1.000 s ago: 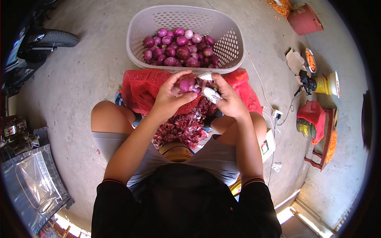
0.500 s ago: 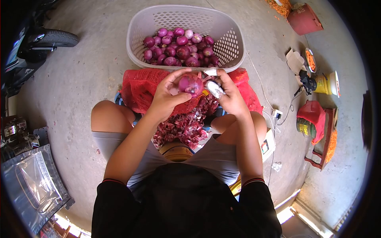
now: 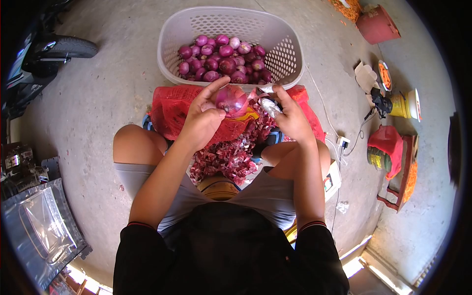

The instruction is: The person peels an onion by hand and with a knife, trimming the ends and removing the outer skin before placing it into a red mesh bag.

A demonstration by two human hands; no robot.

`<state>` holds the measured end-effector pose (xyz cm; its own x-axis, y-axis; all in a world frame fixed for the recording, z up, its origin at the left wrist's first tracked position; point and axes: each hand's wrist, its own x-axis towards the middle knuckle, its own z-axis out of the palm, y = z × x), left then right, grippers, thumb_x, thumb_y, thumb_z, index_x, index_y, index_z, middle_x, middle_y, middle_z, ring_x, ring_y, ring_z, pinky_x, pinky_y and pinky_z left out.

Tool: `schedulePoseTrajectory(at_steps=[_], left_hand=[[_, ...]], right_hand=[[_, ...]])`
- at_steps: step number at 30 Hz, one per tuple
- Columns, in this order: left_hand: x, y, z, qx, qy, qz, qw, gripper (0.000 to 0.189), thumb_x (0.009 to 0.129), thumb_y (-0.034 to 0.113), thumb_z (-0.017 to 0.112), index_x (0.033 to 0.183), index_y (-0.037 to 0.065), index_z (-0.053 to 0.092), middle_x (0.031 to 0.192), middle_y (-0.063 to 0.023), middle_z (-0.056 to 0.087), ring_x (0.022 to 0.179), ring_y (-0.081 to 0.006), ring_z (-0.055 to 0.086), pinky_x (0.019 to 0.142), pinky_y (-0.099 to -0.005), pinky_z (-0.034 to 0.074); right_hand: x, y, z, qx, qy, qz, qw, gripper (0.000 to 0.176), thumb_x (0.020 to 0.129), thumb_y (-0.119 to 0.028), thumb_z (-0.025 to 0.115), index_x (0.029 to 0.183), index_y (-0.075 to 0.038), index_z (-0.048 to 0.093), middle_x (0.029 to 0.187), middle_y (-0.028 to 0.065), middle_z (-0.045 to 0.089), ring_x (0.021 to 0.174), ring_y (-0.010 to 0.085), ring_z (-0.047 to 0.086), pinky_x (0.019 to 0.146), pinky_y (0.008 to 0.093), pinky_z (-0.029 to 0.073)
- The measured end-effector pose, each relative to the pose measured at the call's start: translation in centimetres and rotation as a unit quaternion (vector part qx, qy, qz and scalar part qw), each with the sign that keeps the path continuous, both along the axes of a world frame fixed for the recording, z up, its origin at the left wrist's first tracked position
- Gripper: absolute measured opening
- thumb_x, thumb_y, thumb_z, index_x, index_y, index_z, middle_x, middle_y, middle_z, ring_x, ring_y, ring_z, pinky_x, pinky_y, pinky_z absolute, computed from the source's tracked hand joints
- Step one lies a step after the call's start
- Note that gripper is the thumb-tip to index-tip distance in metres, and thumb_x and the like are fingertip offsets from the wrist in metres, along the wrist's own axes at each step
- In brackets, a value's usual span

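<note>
My left hand [image 3: 202,120] is closed around a red onion [image 3: 231,101], thumb on the near side and index finger stretched along the far side. Close to the onion's right side is my right hand [image 3: 291,115], its thumb and index finger covered in white wrapping [image 3: 270,107]. A strip of loose onion skin [image 3: 254,94] shows at those wrapped fingertips. Below both hands, a heap of dry onion peelings [image 3: 228,160] lies between my legs. Under and behind the hands spreads a red mesh sack [image 3: 172,114].
A grey plastic basket [image 3: 164,54] with many red onions stands just ahead. A motorbike wheel [image 3: 73,46] is at far left. On the right are a red bucket [image 3: 376,24], a yellow bucket [image 3: 400,105], a wooden stool [image 3: 409,162] and a power cable with a plug [image 3: 343,141].
My left hand has shifted slightly left with the onion, its index finger straighter. My right hand has turned slightly and moved a little right, widening the gap between the hands.
</note>
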<state>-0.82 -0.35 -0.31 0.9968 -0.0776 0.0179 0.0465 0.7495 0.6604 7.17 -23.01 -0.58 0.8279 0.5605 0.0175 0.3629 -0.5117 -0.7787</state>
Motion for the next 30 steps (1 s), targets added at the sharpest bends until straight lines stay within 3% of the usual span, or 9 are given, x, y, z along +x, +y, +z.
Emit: schedulePoseTrajectory(at_steps=[3,7,9,11,14,15,21,24,30], left_hand=[[0.1,0.5,0.3,-0.111,0.067,-0.011,0.992,0.066,0.076,0.007,0.057,0.137,0.001,0.035,0.129,-0.0153,0.049,0.12,-0.0249,0.049,0.1,-0.0385,0.04],[0.3,0.4,0.5,0.018,0.062,0.031,0.997,0.058,0.078,-0.001,0.056,0.133,-0.001,0.039,0.128,-0.0153,0.049,0.117,-0.0235,0.051,0.097,-0.0366,0.043],[0.4,0.1,-0.5,0.133,0.021,0.052,0.99,0.055,0.078,-0.007,0.056,0.131,-0.001,0.04,0.128,-0.015,0.049,0.116,-0.0218,0.051,0.097,-0.0353,0.042],[0.2,-0.2,-0.8,0.184,-0.011,0.072,0.98,0.056,0.077,-0.009,0.06,0.129,-0.001,0.042,0.126,-0.0123,0.05,0.112,-0.0184,0.052,0.096,-0.0322,0.044],[-0.1,-0.7,-0.6,0.27,-0.056,0.108,0.955,0.054,0.078,-0.01,0.062,0.128,-0.002,0.043,0.124,-0.0116,0.051,0.111,-0.0165,0.053,0.095,-0.0305,0.044],[-0.1,-0.8,-0.6,0.299,-0.071,0.12,0.944,0.054,0.078,-0.01,0.062,0.127,-0.003,0.043,0.124,-0.0119,0.051,0.111,-0.0164,0.053,0.095,-0.0304,0.044],[-0.1,-0.6,-0.4,0.217,-0.036,0.096,0.971,0.053,0.08,-0.008,0.061,0.129,-0.004,0.042,0.124,-0.0123,0.051,0.111,-0.0164,0.053,0.096,-0.0306,0.044],[-0.1,-0.3,-0.5,0.184,-0.003,0.062,0.981,0.053,0.082,-0.007,0.06,0.131,-0.004,0.041,0.123,-0.0119,0.052,0.11,-0.0162,0.053,0.096,-0.0306,0.043],[-0.4,-0.3,-0.2,0.172,0.004,0.054,0.984,0.051,0.083,-0.005,0.058,0.131,-0.003,0.041,0.122,-0.0114,0.053,0.109,-0.0155,0.053,0.095,-0.0297,0.044]], right_hand=[[0.0,-0.3,1.3,-0.07,0.017,0.006,0.997,0.054,0.077,-0.006,0.057,0.128,-0.005,0.042,0.102,0.0242,0.061,0.093,0.0399,0.06,0.079,0.0433,0.047],[0.0,-0.6,1.0,-0.121,0.033,-0.04,0.991,0.062,0.079,-0.011,0.06,0.136,-0.006,0.034,0.098,0.0252,0.062,0.094,0.038,0.061,0.079,0.0414,0.047],[-0.4,-0.2,1.1,-0.056,0.031,-0.039,0.997,0.064,0.086,-0.012,0.059,0.141,-0.009,0.027,0.102,0.0156,0.063,0.09,0.0242,0.061,0.078,0.0348,0.047],[-1.0,0.5,2.1,0.029,0.097,-0.026,0.995,0.068,0.089,-0.011,0.059,0.145,-0.01,0.02,0.106,0.0119,0.062,0.092,0.0173,0.06,0.079,0.0308,0.047],[-1.9,1.9,4.1,0.121,0.225,0.014,0.967,0.071,0.086,-0.001,0.058,0.145,-0.008,0.018,0.118,0.011,0.057,0.101,0.0136,0.056,0.084,0.0274,0.043],[-2.1,2.1,3.9,0.122,0.216,0.029,0.968,0.07,0.086,-0.001,0.058,0.144,-0.008,0.02,0.118,0.0112,0.057,0.101,0.0141,0.057,0.084,0.0274,0.043],[-2.5,2.2,2.5,0.106,0.133,0.078,0.982,0.06,0.082,0.002,0.059,0.135,-0.004,0.03,0.112,0.0134,0.061,0.104,0.018,0.058,0.088,0.0288,0.041],[-2.5,2.8,1.7,0.163,0.11,0.082,0.977,0.057,0.081,0.003,0.059,0.132,-0.003,0.032,0.111,0.015,0.062,0.106,0.0191,0.058,0.089,0.03,0.041],[-2.5,2.8,2.3,0.115,0.109,0.081,0.984,0.055,0.08,0.003,0.058,0.13,-0.004,0.034,0.112,0.0172,0.06,0.109,0.0213,0.057,0.091,0.0317,0.041]])
